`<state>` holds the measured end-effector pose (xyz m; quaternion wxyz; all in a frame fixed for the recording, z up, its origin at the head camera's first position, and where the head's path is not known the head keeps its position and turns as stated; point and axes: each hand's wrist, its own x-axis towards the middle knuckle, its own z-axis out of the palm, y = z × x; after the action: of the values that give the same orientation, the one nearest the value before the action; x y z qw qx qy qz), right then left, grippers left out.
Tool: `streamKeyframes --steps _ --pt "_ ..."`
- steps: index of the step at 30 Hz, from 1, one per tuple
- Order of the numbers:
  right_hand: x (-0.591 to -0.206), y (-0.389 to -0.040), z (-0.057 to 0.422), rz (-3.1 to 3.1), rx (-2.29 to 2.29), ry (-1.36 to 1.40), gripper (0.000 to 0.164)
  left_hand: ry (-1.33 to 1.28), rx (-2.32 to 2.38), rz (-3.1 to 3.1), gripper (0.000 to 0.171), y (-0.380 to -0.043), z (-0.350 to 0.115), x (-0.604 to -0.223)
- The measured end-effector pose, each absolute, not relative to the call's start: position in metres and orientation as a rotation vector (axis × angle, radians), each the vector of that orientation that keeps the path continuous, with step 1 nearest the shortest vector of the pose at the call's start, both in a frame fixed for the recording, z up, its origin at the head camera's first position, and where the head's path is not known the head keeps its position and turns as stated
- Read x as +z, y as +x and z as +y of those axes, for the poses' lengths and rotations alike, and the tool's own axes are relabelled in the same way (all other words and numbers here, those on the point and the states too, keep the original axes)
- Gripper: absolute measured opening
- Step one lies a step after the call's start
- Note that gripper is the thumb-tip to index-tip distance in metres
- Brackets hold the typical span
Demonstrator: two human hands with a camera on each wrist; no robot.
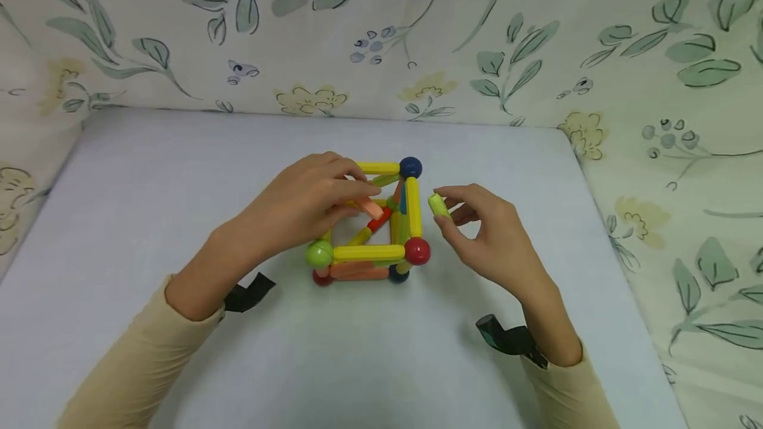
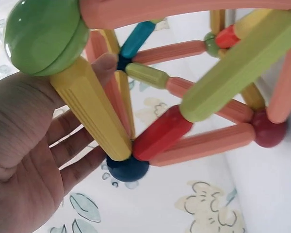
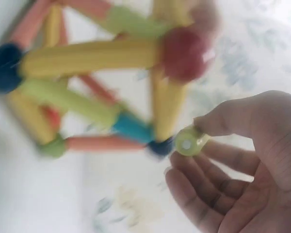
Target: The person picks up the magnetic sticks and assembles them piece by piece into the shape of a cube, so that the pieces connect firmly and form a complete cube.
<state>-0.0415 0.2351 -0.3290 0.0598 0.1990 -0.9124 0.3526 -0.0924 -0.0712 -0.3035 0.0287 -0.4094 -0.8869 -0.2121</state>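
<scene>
A cube-like frame of magnetic rods and balls stands on the table, with a red ball (image 1: 417, 251), a green ball (image 1: 320, 253) and a dark blue ball (image 1: 410, 167) at its upper corners. Over its top left side, my left hand (image 1: 304, 197) pinches a salmon magnetic rod (image 1: 369, 208), pointing into the frame's open top. In the left wrist view, frame rods partly cover that hand's fingertips. Just right of the frame, my right hand (image 1: 491, 230) pinches a short light green magnetic rod (image 1: 438, 205) between thumb and fingers. Its round end (image 3: 186, 144) faces the right wrist camera.
Diagonal rods in red (image 2: 162, 133) and light green (image 2: 242, 65) brace the frame's sides. The white table (image 1: 334, 363) surrounds it, and a floral cloth (image 1: 381, 38) hangs behind. A dark strap (image 1: 507, 336) juts from the right wrist.
</scene>
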Motion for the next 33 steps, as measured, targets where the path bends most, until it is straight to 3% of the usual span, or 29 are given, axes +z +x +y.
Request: streamKeyframes --steps 8,18,33 --pt "-0.296 -0.029 0.196 -2.712 1.183 0.730 0.033 -1.240 -0.628 -2.727 0.022 -0.094 -0.064 -0.309" --pt "-0.305 -0.021 0.167 -2.766 0.960 0.656 0.027 -1.192 -0.694 -2.652 0.025 -0.088 -0.068 -0.309" --pt "-0.305 -0.017 0.158 -2.795 0.807 0.669 0.033 -1.219 -0.729 -2.592 0.026 -0.092 -0.075 -0.313"
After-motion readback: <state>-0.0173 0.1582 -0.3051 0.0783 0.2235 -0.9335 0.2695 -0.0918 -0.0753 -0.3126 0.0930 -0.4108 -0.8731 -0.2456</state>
